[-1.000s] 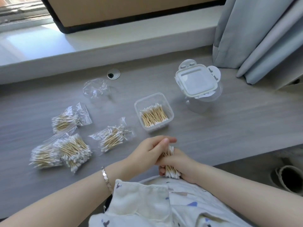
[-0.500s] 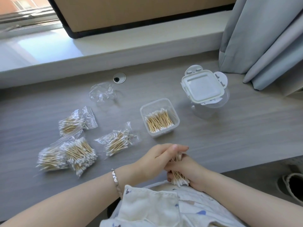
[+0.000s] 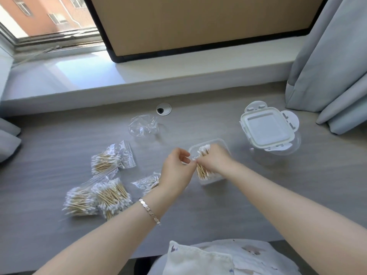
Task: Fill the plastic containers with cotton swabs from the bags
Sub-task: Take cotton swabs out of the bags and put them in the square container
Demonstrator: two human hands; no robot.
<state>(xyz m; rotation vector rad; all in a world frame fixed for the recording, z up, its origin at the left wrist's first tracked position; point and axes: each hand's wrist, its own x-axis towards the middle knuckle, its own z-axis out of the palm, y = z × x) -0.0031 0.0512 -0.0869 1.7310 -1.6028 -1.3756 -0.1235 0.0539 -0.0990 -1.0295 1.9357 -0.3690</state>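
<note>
A: Where is the right hand?

B: Over the open container, mid-way across the desk. Its fingers are wrapped round a bundle of cotton swabs. The white tips poke out toward 11 o'clock, and the lower ends seem to reach down into the container.

A: And the left hand?

B: Just beside the right one, at 9 o'clock from the container. The fingers are curled, with thumb and forefinger close to a swab tip jutting from the bundle. Whether they actually pinch it, I cannot tell. There is a bracelet on that wrist.

A: The bags?

B: An empty bag lies crumpled at 10 o'clock from the container. A full bag sits farther out at 9 o'clock. A pair of full bags lies touching at 8 o'clock. A fourth bag is partly hidden behind the left wrist.

A: Any other container?

B: Yes, at 2 o'clock a second container, clear, has a white lid resting crooked on top. It is near the grey curtain.
</note>
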